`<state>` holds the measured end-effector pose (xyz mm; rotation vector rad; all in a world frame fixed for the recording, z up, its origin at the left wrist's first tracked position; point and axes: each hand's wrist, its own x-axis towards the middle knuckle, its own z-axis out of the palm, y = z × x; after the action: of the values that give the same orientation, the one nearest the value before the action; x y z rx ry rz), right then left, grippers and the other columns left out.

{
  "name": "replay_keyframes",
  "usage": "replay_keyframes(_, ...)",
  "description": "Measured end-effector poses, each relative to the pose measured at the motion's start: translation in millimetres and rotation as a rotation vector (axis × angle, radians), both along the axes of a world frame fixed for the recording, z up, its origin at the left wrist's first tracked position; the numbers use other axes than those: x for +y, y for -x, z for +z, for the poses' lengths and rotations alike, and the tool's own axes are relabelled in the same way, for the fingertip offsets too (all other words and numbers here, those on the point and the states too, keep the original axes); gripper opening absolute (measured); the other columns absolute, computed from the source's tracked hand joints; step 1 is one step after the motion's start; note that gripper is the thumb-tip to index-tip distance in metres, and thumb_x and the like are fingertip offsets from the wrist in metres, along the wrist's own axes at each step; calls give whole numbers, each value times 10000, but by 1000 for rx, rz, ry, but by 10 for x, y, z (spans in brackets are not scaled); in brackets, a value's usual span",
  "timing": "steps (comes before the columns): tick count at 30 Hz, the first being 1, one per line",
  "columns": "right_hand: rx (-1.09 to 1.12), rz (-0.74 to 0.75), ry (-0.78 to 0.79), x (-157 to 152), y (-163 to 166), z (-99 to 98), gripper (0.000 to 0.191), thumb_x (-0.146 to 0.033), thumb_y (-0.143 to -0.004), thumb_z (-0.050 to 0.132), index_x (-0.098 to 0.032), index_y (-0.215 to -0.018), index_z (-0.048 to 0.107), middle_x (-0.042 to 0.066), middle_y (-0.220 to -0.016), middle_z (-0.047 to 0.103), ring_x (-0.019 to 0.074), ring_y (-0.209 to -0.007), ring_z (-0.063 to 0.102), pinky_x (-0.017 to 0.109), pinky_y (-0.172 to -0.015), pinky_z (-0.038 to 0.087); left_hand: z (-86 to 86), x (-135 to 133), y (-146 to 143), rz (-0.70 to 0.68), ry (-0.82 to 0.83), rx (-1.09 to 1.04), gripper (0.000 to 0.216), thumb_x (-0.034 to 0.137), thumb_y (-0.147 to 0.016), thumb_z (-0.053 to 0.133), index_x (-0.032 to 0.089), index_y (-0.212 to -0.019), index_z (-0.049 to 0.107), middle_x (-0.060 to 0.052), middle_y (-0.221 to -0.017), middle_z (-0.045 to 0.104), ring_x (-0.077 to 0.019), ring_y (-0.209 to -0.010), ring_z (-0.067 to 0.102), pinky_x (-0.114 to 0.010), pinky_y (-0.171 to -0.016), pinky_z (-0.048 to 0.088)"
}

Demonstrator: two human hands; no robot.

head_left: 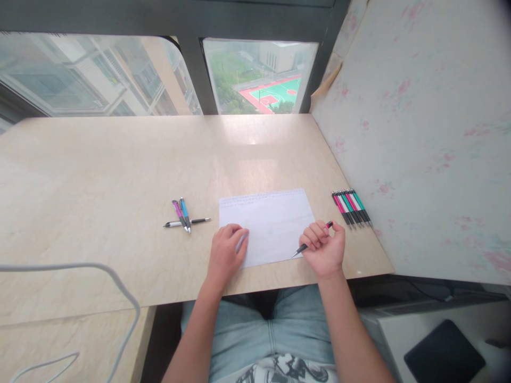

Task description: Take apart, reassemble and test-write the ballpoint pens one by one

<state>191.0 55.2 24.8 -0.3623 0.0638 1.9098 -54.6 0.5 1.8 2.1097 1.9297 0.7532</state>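
A white sheet of paper lies on the desk in front of me, with small lines of writing along its top edge. My left hand rests over the sheet's left edge, its fingers loosely bent and the thumb apart from them. At the lower right corner of the paper, my right hand is turned partly palm up and closed round a pen. The pen has a black grip, a silver tip pointing down left and a pink part near its upper end; the fingers hide its middle.
Left of the paper, a purple pen and a blue pen lie across a silver-and-black pen. Several pens stand in a row by the flowered wall. A grey cable crosses the desk's left side. Windows are behind.
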Motion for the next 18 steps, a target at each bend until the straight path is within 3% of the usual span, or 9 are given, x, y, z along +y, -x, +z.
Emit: replay_keyframes(18, -20, 0, 16, -2, 30, -11, 354, -309, -825, 583, -219, -620, 309, -96, -473, 308, 69, -411, 314, 208, -391, 314, -4, 1, 4, -3, -5, -6, 190, 235, -917, 505, 205, -1034, 652, -85, -1028, 613, -242, -967, 559, -421, -874, 439)
